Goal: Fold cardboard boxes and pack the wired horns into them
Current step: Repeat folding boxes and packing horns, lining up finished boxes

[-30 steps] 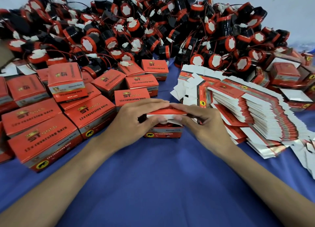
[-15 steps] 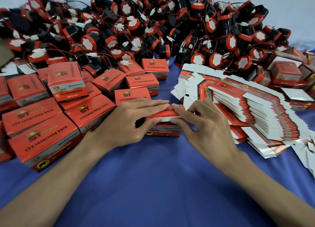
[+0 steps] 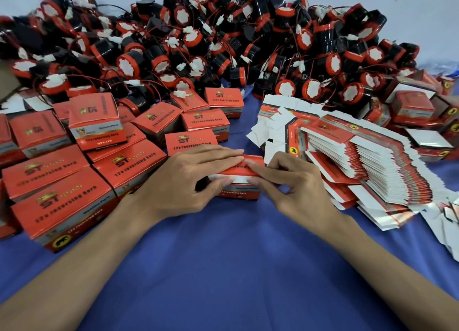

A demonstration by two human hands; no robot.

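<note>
Head camera: a red cardboard box [image 3: 238,193] sits on the blue cloth [image 3: 223,268] between both hands, its long side running left to right and its printed front facing the person. The left hand [image 3: 188,179] clamps the lid [image 3: 252,160] between flat fingers on top and a thumb on the white tuck flap [image 3: 237,179]; the right hand [image 3: 295,184] pinches the lid's near edge with forefinger and thumb. "Genuine Parts" reads on the front; packed boxes [image 3: 62,201] at left read "ST" and "12v reversing horn"
</note>
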